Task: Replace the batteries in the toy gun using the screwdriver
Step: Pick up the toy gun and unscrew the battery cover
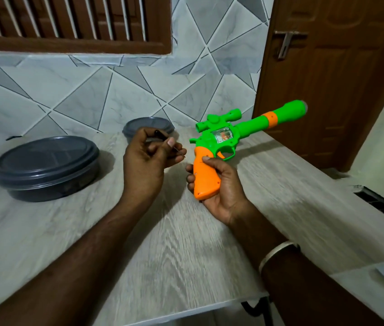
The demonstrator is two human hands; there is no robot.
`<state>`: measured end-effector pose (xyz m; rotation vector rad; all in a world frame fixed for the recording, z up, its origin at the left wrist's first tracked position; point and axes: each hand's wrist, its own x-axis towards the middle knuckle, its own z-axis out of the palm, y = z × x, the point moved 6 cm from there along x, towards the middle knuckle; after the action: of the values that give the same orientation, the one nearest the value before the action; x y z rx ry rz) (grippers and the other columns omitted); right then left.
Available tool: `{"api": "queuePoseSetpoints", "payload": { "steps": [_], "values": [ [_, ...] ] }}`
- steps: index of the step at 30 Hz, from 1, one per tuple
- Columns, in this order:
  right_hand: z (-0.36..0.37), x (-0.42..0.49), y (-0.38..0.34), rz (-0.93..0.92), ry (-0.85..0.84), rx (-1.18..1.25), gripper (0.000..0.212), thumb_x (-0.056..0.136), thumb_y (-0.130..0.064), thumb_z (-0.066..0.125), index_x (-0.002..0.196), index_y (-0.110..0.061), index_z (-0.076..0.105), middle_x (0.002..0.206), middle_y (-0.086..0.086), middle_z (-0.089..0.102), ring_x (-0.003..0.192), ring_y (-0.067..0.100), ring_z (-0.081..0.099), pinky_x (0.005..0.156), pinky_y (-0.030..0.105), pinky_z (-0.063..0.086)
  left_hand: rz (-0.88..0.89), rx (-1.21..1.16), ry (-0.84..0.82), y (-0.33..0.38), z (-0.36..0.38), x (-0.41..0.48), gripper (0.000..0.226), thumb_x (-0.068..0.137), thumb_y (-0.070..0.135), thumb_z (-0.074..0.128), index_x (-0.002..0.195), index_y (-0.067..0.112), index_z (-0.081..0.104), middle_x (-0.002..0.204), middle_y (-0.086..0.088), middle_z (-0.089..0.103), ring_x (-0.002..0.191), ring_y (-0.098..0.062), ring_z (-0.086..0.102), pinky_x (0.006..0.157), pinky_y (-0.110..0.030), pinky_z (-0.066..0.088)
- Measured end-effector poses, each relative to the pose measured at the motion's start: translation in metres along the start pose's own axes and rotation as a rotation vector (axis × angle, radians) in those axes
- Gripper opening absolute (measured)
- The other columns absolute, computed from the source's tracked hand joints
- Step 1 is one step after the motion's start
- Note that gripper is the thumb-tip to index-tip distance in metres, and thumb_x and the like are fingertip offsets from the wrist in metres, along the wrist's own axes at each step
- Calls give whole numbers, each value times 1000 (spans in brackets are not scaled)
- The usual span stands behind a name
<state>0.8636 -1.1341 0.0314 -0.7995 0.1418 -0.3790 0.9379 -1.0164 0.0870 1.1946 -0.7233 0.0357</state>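
A green toy gun (245,128) with an orange grip and an orange barrel ring is held above the table, barrel pointing up and to the right. My right hand (219,187) wraps the orange grip from below, thumb on its side. A hand's width to the left, my left hand (148,158) pinches a small screwdriver (162,137) with a black handle; its thin metal tip pokes out toward the gun near my fingertips. The tip and the grip are apart. I see no loose batteries.
A large dark grey lidded round container (45,165) sits on the wood-grain table (174,255) at the left. A smaller grey one (148,125) stands behind my left hand. A tiled wall is at the back, a brown door (327,78) to the right. The table's front edge runs near the bottom.
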Motion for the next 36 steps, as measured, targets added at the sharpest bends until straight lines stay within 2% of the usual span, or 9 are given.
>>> {"api": "queuePoseSetpoints", "payload": {
  "steps": [5, 9, 13, 18, 22, 28, 32, 36],
  "values": [
    [0, -2, -1, -26, 26, 13, 21, 93, -11, 47, 112, -3, 53, 85, 14, 61, 63, 20, 55, 52, 26, 47, -4, -2, -20, -3, -2, -1, 5, 99, 1, 59, 102, 3, 57, 89, -25, 72, 85, -36, 76, 80, -52, 62],
    [-2, 2, 0, -41, 36, 30, 21, 89, -9, 47, 109, -1, 52, 84, 14, 59, 62, 20, 55, 51, 26, 47, -2, -13, -79, -1, 4, -4, 14, 98, 0, 60, 108, -7, 54, 86, -25, 72, 83, -36, 76, 76, -47, 63],
    [-5, 5, 1, -45, 46, 14, 16, 89, -8, 45, 96, 1, 56, 75, 12, 61, 63, 19, 55, 53, 25, 47, -14, -11, -131, 0, 11, -10, 15, 96, -2, 62, 106, -9, 54, 87, -28, 71, 82, -44, 74, 76, -51, 63],
    [-3, 1, -1, -63, 54, -35, 17, 91, -8, 45, 86, -1, 60, 70, 10, 60, 62, 18, 54, 56, 25, 45, -6, 50, -169, -2, 14, -12, 19, 94, 0, 65, 107, -9, 55, 88, -24, 74, 82, -34, 76, 77, -47, 64],
    [-3, 1, -1, -65, 84, -16, 15, 91, -6, 46, 86, -3, 60, 72, 10, 58, 60, 19, 54, 56, 27, 44, 4, 79, -175, -3, 15, -13, 19, 93, 0, 68, 105, -8, 56, 85, -20, 75, 81, -32, 77, 77, -45, 64],
    [-3, 2, 0, -65, 91, 13, 15, 91, -6, 46, 98, -3, 59, 77, 12, 59, 62, 20, 53, 54, 28, 45, 23, 118, -190, -4, 16, -13, 16, 90, -1, 70, 101, -5, 59, 83, -20, 75, 82, -28, 77, 77, -41, 64],
    [-5, 4, 1, -60, 95, 37, 16, 90, -6, 47, 103, -3, 56, 79, 13, 59, 63, 21, 53, 51, 27, 47, 37, 150, -195, -6, 14, -11, 19, 86, -1, 74, 99, -5, 62, 85, -25, 71, 85, -32, 76, 79, -48, 63],
    [-5, 4, 2, -54, 92, 45, 19, 90, -7, 47, 107, -4, 55, 83, 14, 59, 65, 22, 53, 50, 27, 48, 100, 219, -200, -4, 14, -11, 21, 83, 6, 79, 98, 6, 65, 86, -16, 71, 88, -30, 75, 79, -54, 62]
  ]
}}
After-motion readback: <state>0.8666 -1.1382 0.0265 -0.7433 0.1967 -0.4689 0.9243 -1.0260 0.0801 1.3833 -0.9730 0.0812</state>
